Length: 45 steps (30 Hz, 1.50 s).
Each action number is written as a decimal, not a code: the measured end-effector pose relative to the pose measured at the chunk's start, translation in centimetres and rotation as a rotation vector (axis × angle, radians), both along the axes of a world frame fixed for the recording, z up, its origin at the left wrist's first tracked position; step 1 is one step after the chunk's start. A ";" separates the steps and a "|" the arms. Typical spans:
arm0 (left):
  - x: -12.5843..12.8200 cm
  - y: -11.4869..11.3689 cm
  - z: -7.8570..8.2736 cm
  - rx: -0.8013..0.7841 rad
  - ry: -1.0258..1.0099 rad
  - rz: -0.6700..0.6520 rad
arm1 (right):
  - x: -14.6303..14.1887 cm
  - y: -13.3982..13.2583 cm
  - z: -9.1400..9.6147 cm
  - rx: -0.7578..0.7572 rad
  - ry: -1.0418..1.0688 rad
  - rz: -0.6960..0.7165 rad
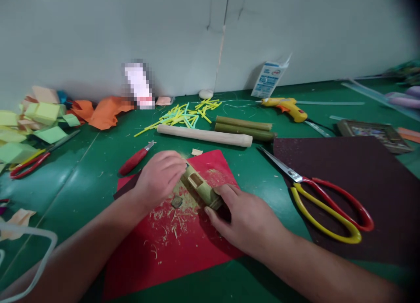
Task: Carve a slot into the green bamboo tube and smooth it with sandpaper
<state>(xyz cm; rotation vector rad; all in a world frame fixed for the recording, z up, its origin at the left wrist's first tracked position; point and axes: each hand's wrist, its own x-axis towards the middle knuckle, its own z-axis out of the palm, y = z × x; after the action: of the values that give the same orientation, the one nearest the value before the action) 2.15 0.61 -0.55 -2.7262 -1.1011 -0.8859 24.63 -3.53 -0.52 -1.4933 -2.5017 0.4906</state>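
A short green bamboo tube (205, 190) with a rectangular opening cut in its side is held slantwise over a red sheet (210, 255). My right hand (246, 215) grips its near end between thumb and fingers. At the far end my left hand (160, 176) is closed round the tube, its fingertips partly hidden. Pale shavings (175, 222) are scattered on the sheet below. Among them lies a small dark square piece (176, 201), its material unclear. Left of my left hand rests a red-handled craft knife (136, 159).
Large scissors (302, 180) lie on dark paper (354, 180) at right. Behind are a pale stick (203, 135), green bamboo lengths (244, 128), cut straws (183, 115), a yellow glue gun (285, 108) and a carton (271, 79). Folded papers (42, 114) and other scissors (31, 166) are left.
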 end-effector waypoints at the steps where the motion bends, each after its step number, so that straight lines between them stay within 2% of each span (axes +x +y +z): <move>1: 0.0 0.0 0.0 -0.009 0.012 -0.018 | 0.0 0.0 0.0 -0.003 -0.003 -0.002; 3: 0.0 0.0 0.0 -0.013 0.024 -0.032 | 0.0 0.0 0.0 -0.003 -0.006 -0.004; 6: 0.0 -0.1 0.0 0.008 0.005 0.030 | 0.1 0.0 -0.1 0.000 -0.004 -0.008; 10: 0.2 -0.2 0.0 -0.027 0.017 -0.022 | 0.0 0.0 -0.1 -0.014 0.000 -0.011; 16: 0.3 0.0 -0.1 -0.056 -0.037 0.016 | 0.0 0.1 0.1 -0.033 -0.004 -0.024; 20: 0.2 -0.1 0.0 -0.009 -0.031 0.050 | 0.0 0.0 0.0 -0.026 -0.008 -0.043; 24: 0.1 -0.2 0.0 -0.033 -0.014 0.007 | 0.0 -0.1 -0.1 -0.040 0.002 -0.043; 29: -0.2 0.1 -0.2 -0.006 -0.042 0.075 | -0.1 -0.2 0.0 -0.021 -0.018 -0.062; 34: -0.2 0.1 -0.4 -0.003 -0.060 0.044 | 0.0 -0.1 -0.1 0.041 -0.005 -0.053; 38: 0.1 -0.1 -0.3 -0.010 -0.056 0.066 | 0.2 -0.1 -0.3 0.035 -0.016 -0.008; 42: 0.1 0.0 -0.3 -0.052 -0.016 0.010 | 0.3 -0.2 -0.3 0.033 0.006 0.001; 45: -0.2 0.1 -0.2 -0.007 -0.033 0.083 | 0.2 -0.1 -0.3 0.038 0.012 -0.003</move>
<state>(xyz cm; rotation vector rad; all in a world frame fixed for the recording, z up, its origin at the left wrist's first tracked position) 1.91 0.74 -0.78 -2.6585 -1.2162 -0.9198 24.86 -3.67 -0.83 -1.4747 -2.4851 0.4476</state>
